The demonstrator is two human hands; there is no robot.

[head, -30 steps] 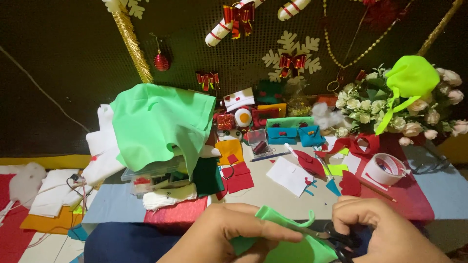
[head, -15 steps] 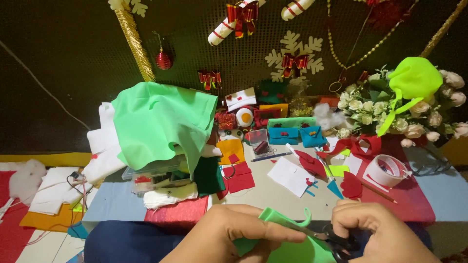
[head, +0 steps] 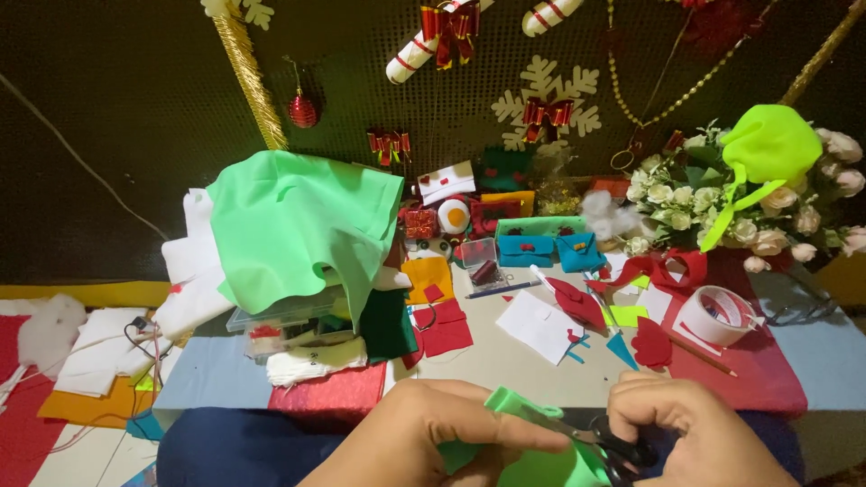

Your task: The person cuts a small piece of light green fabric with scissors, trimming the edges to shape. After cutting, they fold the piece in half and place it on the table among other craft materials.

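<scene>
Scissors point(head: 615, 444) with black handles sit clamped in the right hand point(head: 699, 437), their blades meeting a green felt piece point(head: 532, 451) at the bottom edge. Left hand point(head: 433, 437) pinches that felt, fingers closed together over it, near the grey table point(head: 505, 361).

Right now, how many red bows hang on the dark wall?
3: one red bow on the candy cane at the top, one lower left, one on the snowflake. Others may be hidden.
</scene>
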